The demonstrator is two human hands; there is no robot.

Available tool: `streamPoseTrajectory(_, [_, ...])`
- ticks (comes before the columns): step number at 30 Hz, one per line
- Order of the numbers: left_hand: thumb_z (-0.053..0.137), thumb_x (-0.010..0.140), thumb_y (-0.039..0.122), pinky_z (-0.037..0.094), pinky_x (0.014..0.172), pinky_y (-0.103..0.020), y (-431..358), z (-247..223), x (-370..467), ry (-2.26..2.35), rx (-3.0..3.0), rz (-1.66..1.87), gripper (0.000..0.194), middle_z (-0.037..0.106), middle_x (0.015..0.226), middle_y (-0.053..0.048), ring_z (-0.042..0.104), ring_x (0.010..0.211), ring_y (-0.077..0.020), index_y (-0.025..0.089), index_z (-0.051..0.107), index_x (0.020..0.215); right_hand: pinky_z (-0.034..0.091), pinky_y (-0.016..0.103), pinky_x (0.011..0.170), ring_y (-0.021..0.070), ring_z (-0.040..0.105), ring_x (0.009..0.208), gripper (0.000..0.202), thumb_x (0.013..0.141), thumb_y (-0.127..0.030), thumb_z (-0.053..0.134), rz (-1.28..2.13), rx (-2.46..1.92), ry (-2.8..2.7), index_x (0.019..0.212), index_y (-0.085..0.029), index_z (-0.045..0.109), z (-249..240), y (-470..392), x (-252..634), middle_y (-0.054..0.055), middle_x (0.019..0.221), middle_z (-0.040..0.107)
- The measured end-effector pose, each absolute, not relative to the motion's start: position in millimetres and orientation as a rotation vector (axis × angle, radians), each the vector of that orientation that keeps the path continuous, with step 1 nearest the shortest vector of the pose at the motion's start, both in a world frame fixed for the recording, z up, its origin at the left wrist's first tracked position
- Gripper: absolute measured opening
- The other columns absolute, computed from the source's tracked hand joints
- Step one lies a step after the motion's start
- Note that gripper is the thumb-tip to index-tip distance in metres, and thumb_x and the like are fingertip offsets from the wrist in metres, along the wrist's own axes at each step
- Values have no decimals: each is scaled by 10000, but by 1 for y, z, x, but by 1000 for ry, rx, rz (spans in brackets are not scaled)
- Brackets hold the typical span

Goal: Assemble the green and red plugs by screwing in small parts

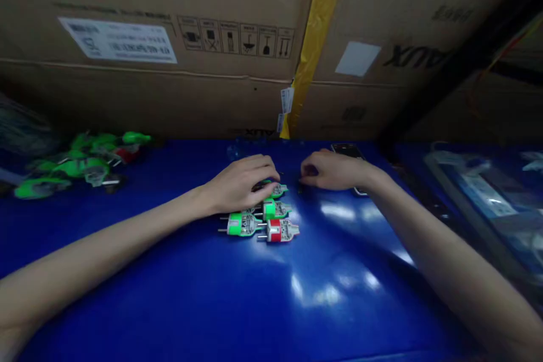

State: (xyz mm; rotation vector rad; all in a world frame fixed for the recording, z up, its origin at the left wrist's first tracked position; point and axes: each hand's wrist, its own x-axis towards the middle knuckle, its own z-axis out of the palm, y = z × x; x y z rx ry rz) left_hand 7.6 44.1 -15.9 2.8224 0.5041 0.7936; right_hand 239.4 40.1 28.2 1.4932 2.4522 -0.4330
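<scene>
My left hand (244, 184) curls over a green electrical plug (279, 190), thumb and fingers closed around its back end. Below it lie another green plug (275, 209), a red plug (278, 231) and a green plug (241, 225) to their left, all with open housings and metal pins pointing left. Part of one more plug shows under my left hand. My right hand (333, 171) is just right of the plugs, low over the table. Its fingertips are pinched together, and anything small between them is hidden.
A phone (348, 151) lies behind my right hand. At the left is a pile of green plug parts (80, 164). Large cartons (190, 90) wall off the back of the blue table (190, 294). Clear plastic bags (487, 192) lie at the right, past a dark post.
</scene>
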Motion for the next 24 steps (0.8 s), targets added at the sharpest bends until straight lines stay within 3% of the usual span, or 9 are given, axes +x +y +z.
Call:
streamPoseTrajectory(5, [490, 938, 149, 486, 837, -278, 45, -18, 6, 577, 2805, 719, 175, 638, 993, -82, 605, 930, -175, 125, 650, 1003, 411, 288, 614, 222, 682, 768, 300, 833, -248, 499, -385, 1466, 2337, 915, -149, 771, 18, 41, 240, 128, 920, 760])
streamPoseTrajectory(18, [494, 942, 193, 477, 833, -275, 46, -8, 4, 607, 2741, 635, 183, 635, 986, -73, 611, 920, -171, 131, 662, 977, 461, 278, 704, 217, 687, 855, 312, 888, -266, 476, -394, 1476, 2364, 976, -145, 750, 33, 37, 240, 113, 993, 754])
streamPoseTrajectory(21, [518, 936, 201, 469, 826, -256, 41, 1, 5, 509, 2790, 556, 173, 639, 972, -67, 605, 912, -167, 143, 680, 962, 465, 252, 710, 173, 660, 806, 275, 893, -235, 465, -540, 1483, 2644, 964, -135, 710, 48, 32, 244, 84, 949, 737])
streamPoseTrajectory(24, [557, 927, 215, 462, 801, -248, 35, 7, 5, 479, 2852, 438, 174, 639, 963, -64, 603, 883, -164, 148, 701, 997, 480, 261, 706, 164, 640, 786, 308, 938, -348, 451, -776, 1454, 2885, 1008, -144, 672, 61, 25, 247, 60, 913, 708])
